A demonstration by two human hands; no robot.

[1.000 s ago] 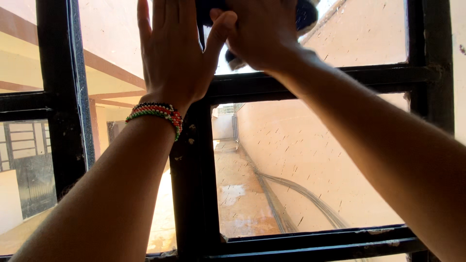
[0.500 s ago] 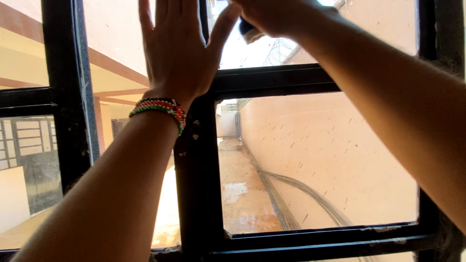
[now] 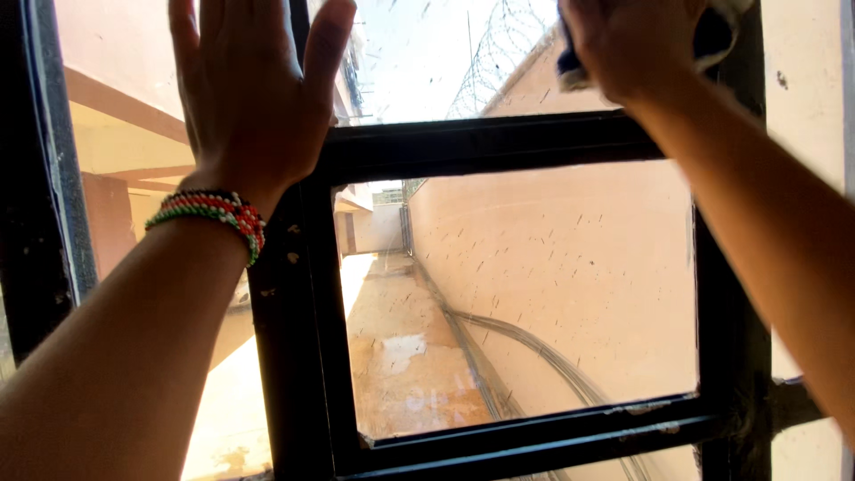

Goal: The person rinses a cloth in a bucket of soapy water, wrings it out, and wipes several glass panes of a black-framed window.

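I read strong backlight: daylight enters through the window panes, and the sky [image 3: 419,62] at the top edge is blown out near white. The black window frame [image 3: 481,142] renders as near silhouette with little surface detail. My left hand [image 3: 254,98] and right hand [image 3: 637,44] are shaded on the camera side. Sunlit patches glare on the alley floor [image 3: 401,356] outside. Specks on the glass [image 3: 552,267] stay sharp. Both forearms soften toward the lower corners.
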